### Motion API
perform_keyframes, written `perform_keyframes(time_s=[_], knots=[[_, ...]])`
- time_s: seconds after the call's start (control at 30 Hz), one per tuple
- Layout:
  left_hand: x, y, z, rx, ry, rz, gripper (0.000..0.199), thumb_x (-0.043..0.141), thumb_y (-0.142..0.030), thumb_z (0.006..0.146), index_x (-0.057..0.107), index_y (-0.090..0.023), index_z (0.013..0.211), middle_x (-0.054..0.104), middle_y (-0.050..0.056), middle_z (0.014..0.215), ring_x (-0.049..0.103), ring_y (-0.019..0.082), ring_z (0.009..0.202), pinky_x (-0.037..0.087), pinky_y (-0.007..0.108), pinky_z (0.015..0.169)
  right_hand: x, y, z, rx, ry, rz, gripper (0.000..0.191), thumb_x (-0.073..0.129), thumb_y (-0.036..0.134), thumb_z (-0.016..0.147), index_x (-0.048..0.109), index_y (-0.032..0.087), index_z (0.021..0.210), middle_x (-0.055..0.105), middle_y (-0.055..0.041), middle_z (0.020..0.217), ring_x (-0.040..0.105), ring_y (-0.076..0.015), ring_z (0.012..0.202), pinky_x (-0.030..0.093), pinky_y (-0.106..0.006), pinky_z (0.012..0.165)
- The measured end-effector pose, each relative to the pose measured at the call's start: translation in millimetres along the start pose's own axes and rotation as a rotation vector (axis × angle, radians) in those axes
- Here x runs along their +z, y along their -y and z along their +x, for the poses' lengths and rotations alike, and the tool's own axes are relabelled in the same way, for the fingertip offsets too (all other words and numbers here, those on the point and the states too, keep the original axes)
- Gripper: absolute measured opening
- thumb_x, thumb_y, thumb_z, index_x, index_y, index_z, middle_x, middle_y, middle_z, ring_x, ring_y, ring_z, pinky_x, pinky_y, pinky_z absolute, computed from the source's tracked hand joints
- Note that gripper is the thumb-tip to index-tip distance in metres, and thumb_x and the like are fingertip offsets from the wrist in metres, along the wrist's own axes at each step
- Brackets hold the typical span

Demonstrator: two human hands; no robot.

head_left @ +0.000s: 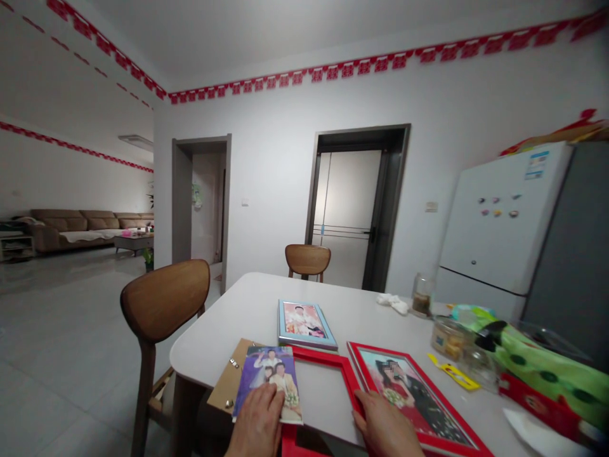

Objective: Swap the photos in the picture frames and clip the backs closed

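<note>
My left hand (257,416) lies over the lower part of a photo (266,374) with a purple background, its fingers stretched along the surface. Under the photo's left side is a brown backing board (228,374) with metal clips. To the right, the photo overlaps a red picture frame (328,358) whose middle shows the bare tabletop. My right hand (385,422) is closed on that frame's right side, with part of the grip hidden. Beside it lies a second red-framed picture (419,393) of two people. A light-blue framed picture (307,322) lies just beyond.
The white table (228,311) has a rounded left corner. On its right are a glass jar (421,301), a white tissue (392,303), a yellow packet (454,373), food containers (450,336) and a green bag (537,355). Wooden chairs (166,298) stand left and behind.
</note>
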State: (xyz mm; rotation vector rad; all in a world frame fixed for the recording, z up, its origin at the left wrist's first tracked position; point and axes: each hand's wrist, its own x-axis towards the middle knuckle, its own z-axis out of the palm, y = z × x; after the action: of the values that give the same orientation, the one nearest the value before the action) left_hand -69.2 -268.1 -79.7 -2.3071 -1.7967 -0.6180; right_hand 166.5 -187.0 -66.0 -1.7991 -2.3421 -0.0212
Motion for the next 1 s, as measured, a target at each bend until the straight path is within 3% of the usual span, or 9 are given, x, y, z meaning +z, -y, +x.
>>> perform_keyframes(time_s=[0.17, 0.3, 0.4, 0.5, 0.63, 0.73, 0.83, 1.0], knots=[[-10.8, 9, 8, 0.040, -0.234, -0.043, 0.040, 0.040, -0.004, 0.069, 0.056, -0.013, 0.105, 0.058, 0.013, 0.107, 0.053, 0.026, 0.099, 0.044, 0.040, 0.084, 4, 3, -3, 0.001, -0.034, -0.028, 0.027, 0.038, 0.023, 0.074, 0.058, 0.017, 0.091, 0.061, -0.0134, 0.091, 0.059, -0.0260, 0.082, 0.042, -0.035, 0.065], [-35.2, 21, 19, -0.040, -0.451, -0.315, 0.032, 0.038, -0.009, 0.074, 0.059, -0.017, 0.097, 0.064, 0.009, 0.097, 0.058, 0.022, 0.091, 0.046, 0.036, 0.081, -7, 9, -5, 0.003, -0.138, 0.026, 0.031, 0.038, 0.026, 0.074, 0.059, 0.014, 0.094, 0.057, -0.0164, 0.098, 0.056, -0.0281, 0.086, 0.042, -0.038, 0.069], [-54.7, 18, 27, -0.164, -0.565, -0.503, 0.028, 0.038, -0.016, 0.079, 0.058, -0.018, 0.099, 0.063, 0.007, 0.097, 0.058, 0.020, 0.090, 0.045, 0.033, 0.081, -18, 25, -8, -0.103, -0.195, 0.309, 0.035, 0.042, 0.029, 0.073, 0.058, 0.012, 0.099, 0.056, -0.0155, 0.104, 0.053, -0.0256, 0.093, 0.039, -0.036, 0.079], [-64.3, -2, 33, -0.343, -0.637, -1.002, 0.025, 0.044, -0.028, 0.078, 0.060, -0.016, 0.094, 0.065, 0.006, 0.091, 0.060, 0.021, 0.085, 0.047, 0.032, 0.076, -20, 51, -13, -0.127, -0.051, 0.802, 0.039, 0.045, 0.038, 0.071, 0.058, 0.013, 0.098, 0.061, -0.0116, 0.094, 0.057, -0.0208, 0.080, 0.042, -0.033, 0.073], [-55.6, -41, 36, -0.496, -0.577, -1.722, 0.031, 0.058, -0.038, 0.068, 0.060, -0.014, 0.086, 0.067, 0.006, 0.076, 0.063, 0.023, 0.075, 0.049, 0.031, 0.066, -10, 81, -17, 0.175, 0.200, 1.551, 0.042, 0.046, 0.047, 0.069, 0.053, 0.014, 0.094, 0.064, -0.0090, 0.085, 0.060, -0.0191, 0.071, 0.044, -0.030, 0.058], [-43.1, -58, 35, -0.506, -0.543, -1.962, 0.032, 0.064, -0.034, 0.063, 0.058, -0.014, 0.088, 0.067, 0.006, 0.079, 0.062, 0.023, 0.080, 0.048, 0.031, 0.071, -10, 87, -17, 0.336, 0.115, 2.003, 0.037, 0.052, 0.043, 0.065, 0.049, 0.018, 0.092, 0.066, -0.0042, 0.080, 0.061, -0.0177, 0.073, 0.046, -0.030, 0.063], [-33.3, -64, 32, -0.501, -0.550, -1.984, 0.037, 0.066, -0.029, 0.061, 0.056, -0.014, 0.094, 0.066, 0.008, 0.086, 0.060, 0.023, 0.085, 0.045, 0.031, 0.076, -18, 85, -15, 0.342, -0.058, 2.090, 0.038, 0.057, 0.036, 0.061, 0.048, 0.020, 0.094, 0.066, -0.0004, 0.078, 0.061, -0.0182, 0.078, 0.047, -0.032, 0.069], [-24.6, -62, 25, -0.508, -0.442, -1.929, 0.045, 0.064, -0.027, 0.060, 0.052, -0.010, 0.100, 0.064, 0.011, 0.088, 0.059, 0.024, 0.084, 0.045, 0.033, 0.076, -19, 70, -13, 0.270, -0.130, 1.902, 0.037, 0.047, 0.037, 0.067, 0.047, 0.019, 0.099, 0.066, -0.0040, 0.085, 0.060, -0.0215, 0.085, 0.049, -0.035, 0.069]])
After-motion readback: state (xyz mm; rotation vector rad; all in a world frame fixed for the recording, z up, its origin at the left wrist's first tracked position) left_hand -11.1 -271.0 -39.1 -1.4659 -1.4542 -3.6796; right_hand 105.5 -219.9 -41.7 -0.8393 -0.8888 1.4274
